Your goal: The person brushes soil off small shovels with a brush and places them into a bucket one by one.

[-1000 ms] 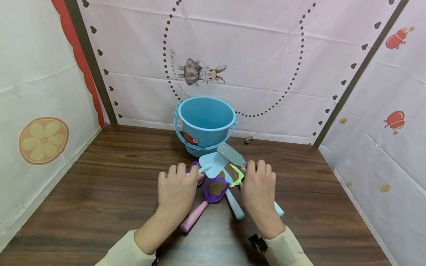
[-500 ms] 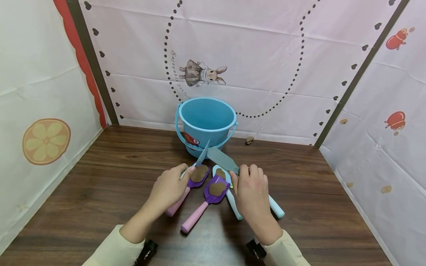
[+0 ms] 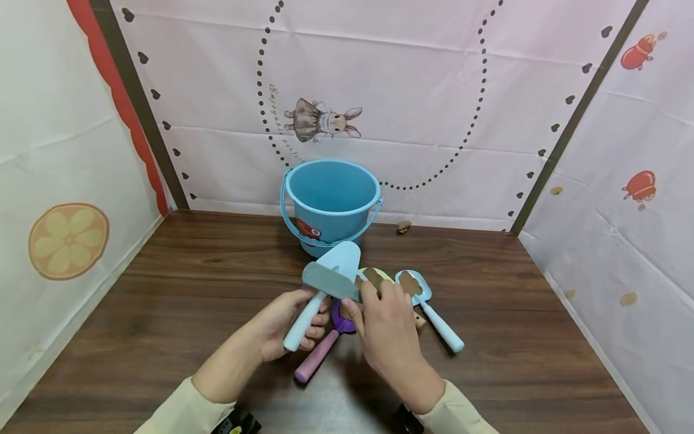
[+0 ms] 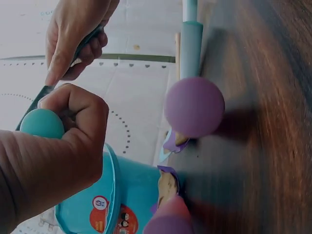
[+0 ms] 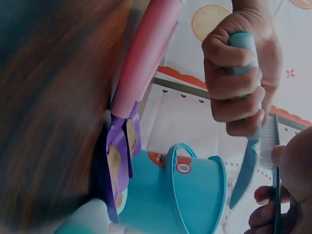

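A light-blue toy trowel (image 3: 341, 258) is gripped by its handle in my left hand (image 3: 275, 322), its blade pointing toward the bucket. My right hand (image 3: 391, 334) holds a grey-green brush (image 3: 328, 281) that lies across the trowel just below the blade in the head view. White bristles (image 5: 267, 141) show on the brush's underside in the right wrist view, close by the trowel's neck; whether they touch it I cannot tell. Below the hands lies a purple trowel with a pink handle (image 3: 317, 357), its blade bearing a brown patch and partly hidden.
A blue bucket (image 3: 332, 226) stands at the back by the printed cloth wall. To the right lies another light-blue trowel (image 3: 443, 327) with a brown patch. A green-edged blade (image 3: 384, 273) sits partly behind my right hand. A small brown lump (image 3: 403, 227) lies near the wall.
My left hand has turned over, bringing the trowel's handle into view. My right hand has moved left, carrying the brush across the trowel. The right-hand light-blue trowel on the table is now uncovered.
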### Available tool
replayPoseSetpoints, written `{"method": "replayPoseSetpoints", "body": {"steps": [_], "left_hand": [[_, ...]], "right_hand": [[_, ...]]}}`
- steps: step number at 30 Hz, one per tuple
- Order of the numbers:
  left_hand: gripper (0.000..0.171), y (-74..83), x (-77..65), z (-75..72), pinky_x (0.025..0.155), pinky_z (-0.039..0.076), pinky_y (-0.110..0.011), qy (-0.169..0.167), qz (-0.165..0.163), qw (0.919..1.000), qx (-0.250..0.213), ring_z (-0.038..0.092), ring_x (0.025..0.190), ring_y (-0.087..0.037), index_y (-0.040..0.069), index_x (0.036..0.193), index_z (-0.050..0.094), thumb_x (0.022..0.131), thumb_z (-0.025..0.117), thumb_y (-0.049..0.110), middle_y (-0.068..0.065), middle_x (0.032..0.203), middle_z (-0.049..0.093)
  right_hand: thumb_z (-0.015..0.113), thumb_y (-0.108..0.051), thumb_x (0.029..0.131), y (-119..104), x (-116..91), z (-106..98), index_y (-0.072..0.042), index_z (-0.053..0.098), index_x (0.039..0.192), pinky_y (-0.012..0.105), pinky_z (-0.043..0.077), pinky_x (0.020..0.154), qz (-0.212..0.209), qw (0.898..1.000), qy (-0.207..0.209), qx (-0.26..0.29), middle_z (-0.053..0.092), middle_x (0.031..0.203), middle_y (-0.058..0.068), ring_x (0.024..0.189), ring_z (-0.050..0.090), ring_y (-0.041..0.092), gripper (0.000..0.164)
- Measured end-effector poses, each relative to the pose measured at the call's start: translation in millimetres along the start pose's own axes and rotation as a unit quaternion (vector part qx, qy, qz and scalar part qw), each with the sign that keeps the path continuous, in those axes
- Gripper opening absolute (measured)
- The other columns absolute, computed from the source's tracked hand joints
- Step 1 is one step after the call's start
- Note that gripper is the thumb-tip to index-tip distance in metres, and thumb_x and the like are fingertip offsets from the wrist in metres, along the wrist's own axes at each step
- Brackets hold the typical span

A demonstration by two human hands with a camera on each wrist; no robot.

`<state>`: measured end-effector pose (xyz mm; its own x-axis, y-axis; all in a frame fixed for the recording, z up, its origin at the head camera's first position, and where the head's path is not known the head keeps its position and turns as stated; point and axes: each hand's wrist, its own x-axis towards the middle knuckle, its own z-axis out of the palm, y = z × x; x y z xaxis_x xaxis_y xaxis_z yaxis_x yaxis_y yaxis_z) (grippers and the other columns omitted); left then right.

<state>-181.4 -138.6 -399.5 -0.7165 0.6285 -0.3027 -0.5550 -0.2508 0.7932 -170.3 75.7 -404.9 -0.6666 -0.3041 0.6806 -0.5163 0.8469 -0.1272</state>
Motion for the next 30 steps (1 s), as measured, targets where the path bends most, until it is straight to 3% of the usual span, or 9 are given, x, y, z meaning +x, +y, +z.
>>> {"method": "replayPoseSetpoints", "body": {"steps": [4,9,17,19,25,28,30], "left_hand": [[0.037,-2.3,2.3,2.3,0.052,0.035,-0.02,0.005,0.002,1.0,0.003,0.038,0.061,-0.007,0.013,0.088,0.048,0.106,0.035,0.043,0.003,0.075,0.043],[0.042,-5.3,3.6,5.0,0.051,0.034,-0.021,0.032,0.001,0.9988,0.038,0.039,0.058,-0.007,0.013,0.087,0.05,0.106,0.037,0.048,0.004,0.072,0.042],[0.046,-4.4,2.9,8.6,0.049,0.034,-0.02,0.024,0.015,0.9963,0.081,0.039,0.055,-0.007,0.011,0.085,0.05,0.105,0.042,0.052,0.002,0.071,0.041],[0.046,-4.3,2.7,8.3,0.05,0.035,-0.021,0.025,0.015,0.997,0.072,0.04,0.056,-0.007,0.011,0.086,0.05,0.105,0.042,0.053,0.002,0.072,0.041],[0.041,-5.3,3.7,7.3,0.052,0.035,-0.021,0.029,0.013,0.9987,0.039,0.04,0.058,-0.007,0.011,0.089,0.049,0.107,0.037,0.047,0.003,0.072,0.042],[0.041,-6.2,3.5,8.3,0.051,0.035,-0.021,0.034,0.019,0.9982,0.046,0.04,0.058,-0.007,0.011,0.089,0.05,0.107,0.037,0.045,0.003,0.072,0.043],[0.042,-6.7,3.7,9.7,0.05,0.035,-0.021,0.035,0.027,0.9973,0.059,0.041,0.057,-0.007,0.01,0.088,0.051,0.107,0.039,0.046,0.002,0.071,0.043]], "right_hand": [[0.046,-0.053,0.101,1,3,2,-0.011,0.055,0.089,0.034,0.027,0.057,0.0,1.0,0.015,-0.003,0.039,0.073,0.004,0.062,0.038,0.023,0.045],[0.06,-0.046,0.096,15,9,-2,-0.011,0.057,0.09,0.039,0.034,0.057,0.022,1.0,0.003,0.0,0.039,0.069,0.004,0.06,0.04,0.023,0.035],[0.052,-0.043,0.103,43,22,-15,-0.013,0.047,0.085,0.036,0.028,0.063,0.145,0.988,-0.057,0.023,0.038,0.074,0.005,0.066,0.036,0.023,0.035],[0.053,-0.041,0.103,40,22,-19,-0.013,0.047,0.085,0.036,0.029,0.063,0.141,0.988,-0.054,0.027,0.039,0.074,0.005,0.066,0.038,0.023,0.034],[0.064,-0.039,0.097,14,14,-23,-0.014,0.051,0.084,0.036,0.033,0.061,0.058,0.996,-0.055,0.05,0.037,0.07,0.001,0.063,0.039,0.02,0.031],[0.065,-0.04,0.096,13,12,-20,-0.015,0.052,0.085,0.035,0.033,0.062,0.06,0.995,-0.062,0.05,0.037,0.07,0.0,0.063,0.039,0.02,0.031],[0.063,-0.04,0.097,21,14,-19,-0.014,0.05,0.083,0.036,0.034,0.062,0.082,0.994,-0.063,0.046,0.038,0.07,0.002,0.063,0.04,0.021,0.032]]}}
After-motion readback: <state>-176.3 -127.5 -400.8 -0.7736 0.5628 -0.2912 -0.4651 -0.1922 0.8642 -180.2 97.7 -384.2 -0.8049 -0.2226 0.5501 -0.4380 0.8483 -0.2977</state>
